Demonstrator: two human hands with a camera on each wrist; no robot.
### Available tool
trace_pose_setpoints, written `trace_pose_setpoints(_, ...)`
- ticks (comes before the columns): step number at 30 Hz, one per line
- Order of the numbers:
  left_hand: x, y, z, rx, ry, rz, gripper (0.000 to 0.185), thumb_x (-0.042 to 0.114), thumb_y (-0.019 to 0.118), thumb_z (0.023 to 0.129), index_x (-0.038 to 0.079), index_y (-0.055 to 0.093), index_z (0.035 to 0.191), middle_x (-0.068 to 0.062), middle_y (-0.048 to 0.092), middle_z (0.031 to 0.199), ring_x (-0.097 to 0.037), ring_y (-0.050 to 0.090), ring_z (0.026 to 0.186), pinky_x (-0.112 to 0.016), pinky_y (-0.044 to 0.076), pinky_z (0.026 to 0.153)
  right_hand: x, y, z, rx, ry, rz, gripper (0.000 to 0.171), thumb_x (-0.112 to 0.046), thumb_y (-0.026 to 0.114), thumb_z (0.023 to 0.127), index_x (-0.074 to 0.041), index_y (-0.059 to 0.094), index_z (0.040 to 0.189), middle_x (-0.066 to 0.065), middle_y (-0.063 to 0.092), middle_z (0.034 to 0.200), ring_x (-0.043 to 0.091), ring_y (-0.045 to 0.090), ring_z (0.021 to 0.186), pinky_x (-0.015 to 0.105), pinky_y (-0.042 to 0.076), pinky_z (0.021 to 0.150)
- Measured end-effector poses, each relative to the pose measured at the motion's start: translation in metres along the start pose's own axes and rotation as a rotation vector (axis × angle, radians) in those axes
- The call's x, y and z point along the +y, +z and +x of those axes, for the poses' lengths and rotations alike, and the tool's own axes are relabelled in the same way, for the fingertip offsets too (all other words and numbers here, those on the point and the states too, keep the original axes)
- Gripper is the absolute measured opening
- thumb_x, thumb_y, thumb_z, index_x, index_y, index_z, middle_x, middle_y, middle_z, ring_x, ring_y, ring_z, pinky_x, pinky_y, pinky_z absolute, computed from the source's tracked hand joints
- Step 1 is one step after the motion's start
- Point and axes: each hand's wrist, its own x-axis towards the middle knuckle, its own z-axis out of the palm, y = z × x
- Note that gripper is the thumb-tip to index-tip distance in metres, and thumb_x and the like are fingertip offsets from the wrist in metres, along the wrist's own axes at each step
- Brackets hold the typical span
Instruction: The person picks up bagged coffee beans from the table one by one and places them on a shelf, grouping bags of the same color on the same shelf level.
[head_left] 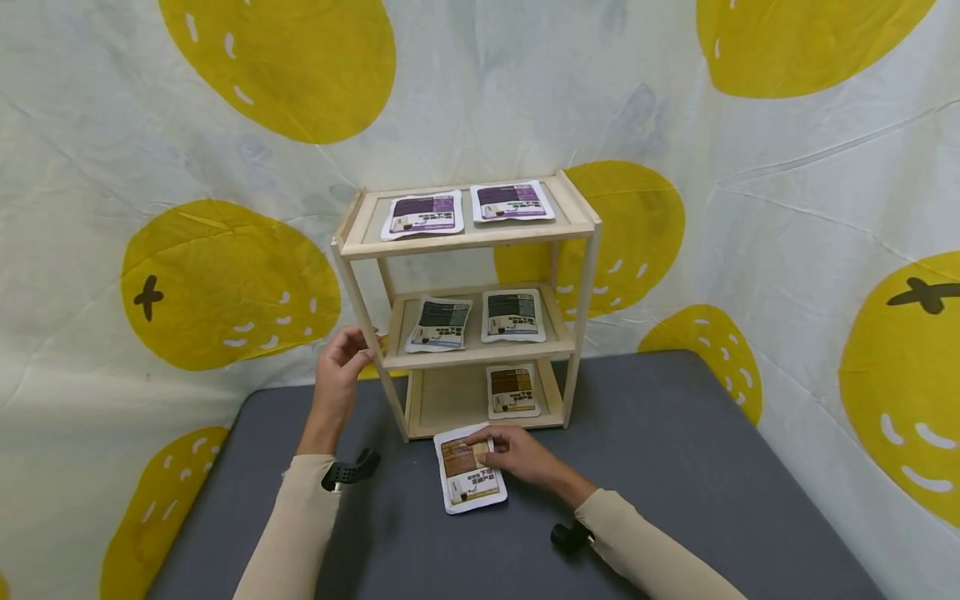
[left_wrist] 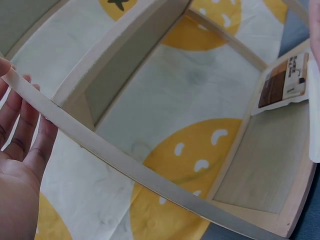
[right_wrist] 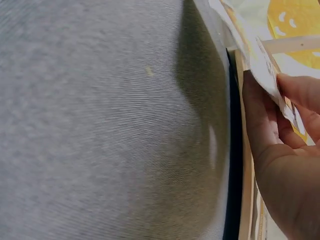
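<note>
My right hand (head_left: 521,457) pinches a white-edged, flat pouch with a brown label (head_left: 471,483) between thumb and fingers, in front of the lowest tier of a small wooden shelf rack (head_left: 468,358). The right wrist view has this pouch (right_wrist: 255,62) edge-on, raised off the grey tabletop. Beside the rack's left front post (left_wrist: 120,155), level with the middle tier, my left hand (head_left: 341,367) grips that post, thumb on one side and fingers behind. On the bottom tier another brown-label pouch (head_left: 513,392) lies at the right; bare board shows to its left.
Two purple-label pouches, one left (head_left: 424,214) and one right (head_left: 513,202), lie on the top tier. Two dark green ones, left (head_left: 439,324) and right (head_left: 513,316), lie on the middle tier. A white cloth with yellow fruit (head_left: 232,283) hangs behind the grey table (head_left: 675,467).
</note>
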Motion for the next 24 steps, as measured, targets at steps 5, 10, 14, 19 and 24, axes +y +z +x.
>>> trace_pose_setpoints(5,0.001,0.000,0.000,-0.002,0.009,-0.008,0.026,-0.009,0.057,0.094,-0.014,0.058,0.119,-0.012,0.063,0.100,-0.019,0.060,0.090,-0.025,0.053,0.080,-0.005,-0.003,0.004,0.006,0.015,-0.017,0.033,-0.005,0.065,0.098,-0.010,0.068,0.130,0.011,0.066,0.117,0.005,0.039,0.062,0.021,0.041,0.061)
trace_pose_setpoints(10,-0.001,-0.001,0.000,-0.008,0.015,-0.016,0.026,-0.009,0.057,0.094,-0.015,0.057,0.119,-0.012,0.064,0.100,-0.019,0.061,0.090,-0.024,0.053,0.080,-0.008,-0.005,0.009,0.012,0.041,0.002,0.034,-0.007,0.065,0.098,-0.009,0.067,0.132,0.013,0.065,0.112,0.005,0.042,0.061,0.022,0.041,0.059)
trace_pose_setpoints(14,-0.002,-0.001,0.001,-0.015,0.019,-0.023,0.026,-0.008,0.057,0.095,-0.017,0.055,0.120,-0.012,0.064,0.099,-0.018,0.061,0.089,-0.024,0.053,0.080,-0.012,-0.009,0.013,0.017,0.062,0.031,0.037,-0.006,0.066,0.097,-0.008,0.065,0.134,0.010,0.066,0.103,0.006,0.046,0.061,0.025,0.044,0.058)
trace_pose_setpoints(19,-0.002,-0.002,0.001,-0.018,0.021,-0.031,0.031,-0.007,0.057,0.095,-0.021,0.051,0.122,-0.015,0.063,0.100,-0.018,0.061,0.089,-0.025,0.053,0.080,-0.012,-0.015,0.019,0.043,0.068,0.092,0.041,-0.009,0.066,0.098,-0.008,0.061,0.139,0.014,0.068,0.121,0.010,0.062,0.083,0.030,0.053,0.074)
trace_pose_setpoints(24,-0.003,-0.002,0.001,-0.027,0.014,-0.032,0.030,-0.005,0.058,0.096,-0.019,0.052,0.123,-0.007,0.063,0.098,-0.018,0.060,0.090,-0.025,0.053,0.081,-0.012,-0.020,0.024,0.093,0.102,0.099,0.041,-0.015,0.068,0.098,-0.011,0.062,0.139,0.013,0.070,0.115,0.017,0.066,0.093,0.032,0.055,0.081)
